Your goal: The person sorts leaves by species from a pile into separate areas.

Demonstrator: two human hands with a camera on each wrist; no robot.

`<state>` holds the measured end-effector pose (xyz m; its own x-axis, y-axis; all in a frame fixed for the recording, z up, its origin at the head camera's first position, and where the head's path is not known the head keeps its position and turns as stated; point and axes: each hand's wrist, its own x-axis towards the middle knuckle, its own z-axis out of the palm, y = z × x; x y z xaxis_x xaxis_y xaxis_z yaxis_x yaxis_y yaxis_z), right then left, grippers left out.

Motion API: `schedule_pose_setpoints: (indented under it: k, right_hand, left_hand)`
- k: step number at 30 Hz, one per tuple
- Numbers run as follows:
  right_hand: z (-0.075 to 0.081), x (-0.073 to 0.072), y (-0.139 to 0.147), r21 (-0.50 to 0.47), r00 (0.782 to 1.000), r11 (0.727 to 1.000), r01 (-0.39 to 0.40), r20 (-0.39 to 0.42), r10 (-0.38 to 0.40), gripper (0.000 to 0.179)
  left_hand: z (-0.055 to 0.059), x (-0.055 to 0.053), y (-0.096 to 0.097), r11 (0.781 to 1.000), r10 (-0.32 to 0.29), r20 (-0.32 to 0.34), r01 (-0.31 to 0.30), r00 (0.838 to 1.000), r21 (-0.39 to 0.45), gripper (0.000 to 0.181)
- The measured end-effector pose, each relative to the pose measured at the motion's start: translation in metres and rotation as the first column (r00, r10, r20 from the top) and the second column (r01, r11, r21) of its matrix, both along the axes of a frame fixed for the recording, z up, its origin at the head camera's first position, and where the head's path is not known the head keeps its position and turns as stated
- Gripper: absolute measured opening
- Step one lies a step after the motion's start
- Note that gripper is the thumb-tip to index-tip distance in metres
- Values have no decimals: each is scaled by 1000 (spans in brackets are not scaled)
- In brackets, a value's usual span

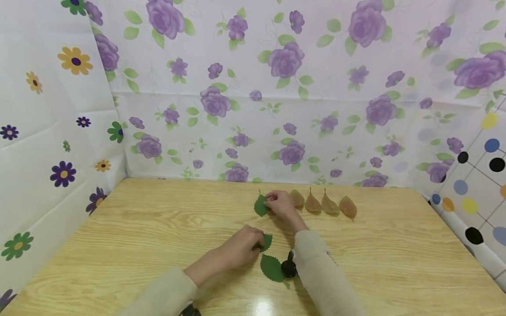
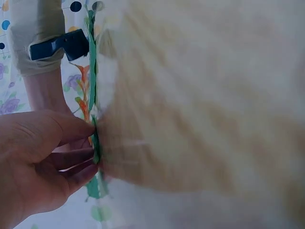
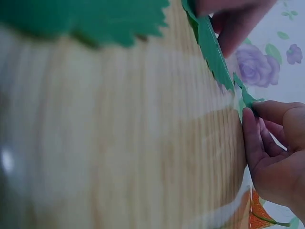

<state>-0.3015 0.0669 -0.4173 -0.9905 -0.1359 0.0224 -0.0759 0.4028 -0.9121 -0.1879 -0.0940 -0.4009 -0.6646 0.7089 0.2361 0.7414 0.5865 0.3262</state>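
One green leaf [image 1: 267,242] is pinched by the left hand [image 1: 243,245], a second leaf [image 1: 260,206] by the right hand [image 1: 281,204] — brown leaves [image 1: 313,205] to its right.

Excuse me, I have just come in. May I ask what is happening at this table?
Someone is handling leaves at a pale wood-grain table. The right hand pinches a toothed, dark-green leaf toward the far edge, just left of a row of four brownish, teardrop-shaped leaves. The left hand pinches a second green leaf, closer in. A third green leaf lies closer still, held by neither hand.
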Motion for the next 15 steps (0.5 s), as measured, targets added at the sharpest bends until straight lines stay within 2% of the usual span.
schedule_pose_setpoints:
  k: [5,9,11,15]
  right_hand:
    - [-1,0,-1,-18,999,999,-32,9,32,18]
    - [1,0,-2,36,1000,999,-29,-8,29,17]
    - [2,0,-2,60,999,998,-29,-17,30,17]
    - [3,3,-2,82,999,996,-26,-19,27,17]
  left_hand:
    - [5,-4,-1,1000,15,66,-16,998,8,17]
    - [8,-10,-1,998,56,131,-51,990,-41,29]
    - [10,-15,0,996,76,197,-66,978,-53,35]
    - [14,-24,-1,994,105,346,-93,932,-51,39]
